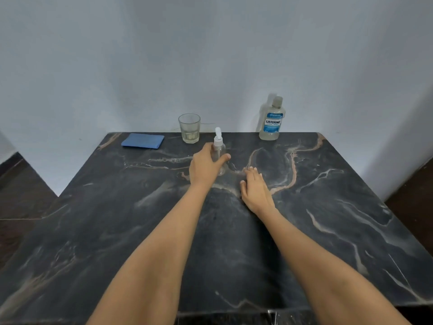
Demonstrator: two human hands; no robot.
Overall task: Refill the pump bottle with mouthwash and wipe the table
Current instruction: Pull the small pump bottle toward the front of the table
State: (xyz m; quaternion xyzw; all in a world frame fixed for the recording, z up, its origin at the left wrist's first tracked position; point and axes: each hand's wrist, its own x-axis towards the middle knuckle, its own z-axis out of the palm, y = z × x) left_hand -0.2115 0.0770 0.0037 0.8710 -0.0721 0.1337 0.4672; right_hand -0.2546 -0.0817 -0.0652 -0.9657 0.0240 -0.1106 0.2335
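A small clear pump bottle (219, 151) with a white pump head stands upright near the middle of the dark marble table (117, 219). My left hand (205, 166) is wrapped around its body, thumb on the right side. My right hand (254, 190) lies flat on the tabletop just right of the bottle, fingers together, holding nothing. A Listerine mouthwash bottle (271, 119) with a blue label and its cap on stands at the back right edge by the wall. A folded blue cloth (143, 140) lies at the back left.
A clear drinking glass (189, 128) with a little liquid stands at the back, between the cloth and the pump bottle. A pale wall runs right behind the table. Dark floor shows on both sides.
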